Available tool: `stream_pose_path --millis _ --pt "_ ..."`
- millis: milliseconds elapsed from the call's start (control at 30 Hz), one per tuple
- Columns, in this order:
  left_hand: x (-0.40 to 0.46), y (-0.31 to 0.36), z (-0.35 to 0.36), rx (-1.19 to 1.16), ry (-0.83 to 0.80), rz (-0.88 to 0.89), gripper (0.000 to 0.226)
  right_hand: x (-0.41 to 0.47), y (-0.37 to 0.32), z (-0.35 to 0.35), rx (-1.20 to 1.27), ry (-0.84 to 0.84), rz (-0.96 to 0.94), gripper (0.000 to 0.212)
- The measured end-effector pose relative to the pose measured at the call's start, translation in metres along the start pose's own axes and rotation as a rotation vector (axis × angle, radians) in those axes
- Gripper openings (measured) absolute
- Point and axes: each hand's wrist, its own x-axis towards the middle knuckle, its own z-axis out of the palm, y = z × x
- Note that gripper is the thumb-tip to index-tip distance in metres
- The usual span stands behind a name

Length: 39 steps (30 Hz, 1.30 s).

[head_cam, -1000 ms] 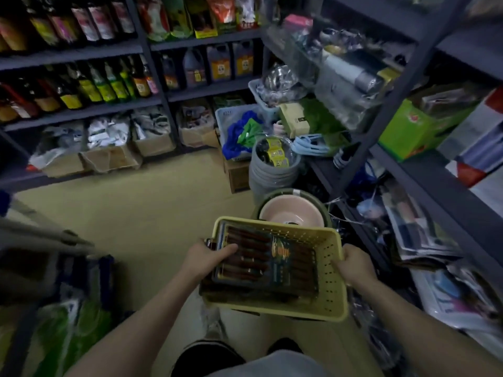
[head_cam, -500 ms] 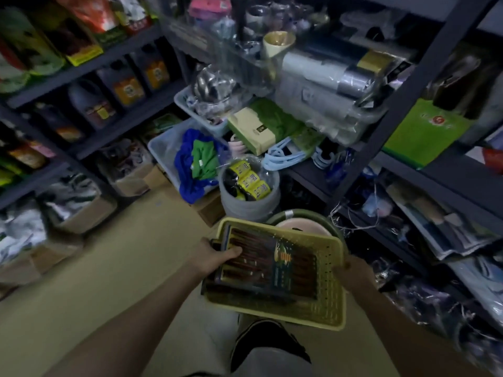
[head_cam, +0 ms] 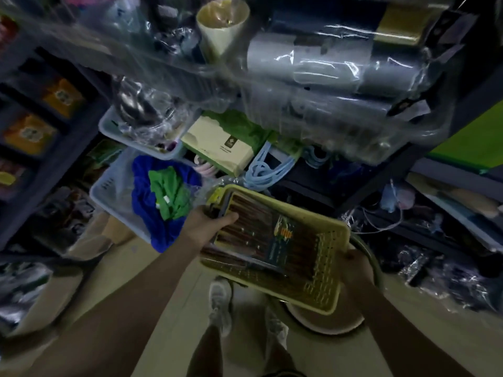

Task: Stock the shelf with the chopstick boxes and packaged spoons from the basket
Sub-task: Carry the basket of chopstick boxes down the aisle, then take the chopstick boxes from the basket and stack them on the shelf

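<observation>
I hold a yellow perforated basket (head_cam: 324,287) level at waist height in front of a dark metal shelf (head_cam: 386,183). My left hand (head_cam: 206,227) grips the basket's left rim, thumb lying on a flat dark chopstick box (head_cam: 261,238) with brown sticks and an orange label. More boxes lie under it; no spoon packs can be made out. My right hand (head_cam: 356,270) holds the basket's right rim. The shelf rises close on the right and ahead.
Plastic-wrapped rolls (head_cam: 326,72) and a cream funnel (head_cam: 220,25) crowd the upper shelf. A pale bin with blue and green cloths (head_cam: 160,197) stands left, a cream box (head_cam: 217,145) behind it. Stacked basins (head_cam: 326,319) sit under the basket. Bottles line the far-left shelves.
I have stepped closer to the shelf and my view has swung right and down. The basket stays in both hands, now raised nearer the shelf over the basins.
</observation>
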Motion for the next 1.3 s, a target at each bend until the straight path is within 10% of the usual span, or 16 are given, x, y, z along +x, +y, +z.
stream_pose_path --millis 633,767,933,1300 --pt "0.112 0.004 -0.095 -0.157 0.005 0.174 0.047 0.0 -0.119 0.098 0.193 0.185 -0.074 0.004" --pt "0.11 0.011 -0.096 -0.117 -0.104 0.285 0.061 -0.008 -0.125 0.108 -0.366 0.215 -0.064 0.049" --pt "0.099 -0.006 -0.106 0.079 -0.082 0.416 0.076 -0.06 -0.168 0.154 -0.624 -0.216 -0.762 0.087" --pt "0.04 -0.046 -0.105 0.056 -0.047 0.658 0.052 -0.058 -0.174 0.165 -0.846 -0.035 -0.754 0.066"
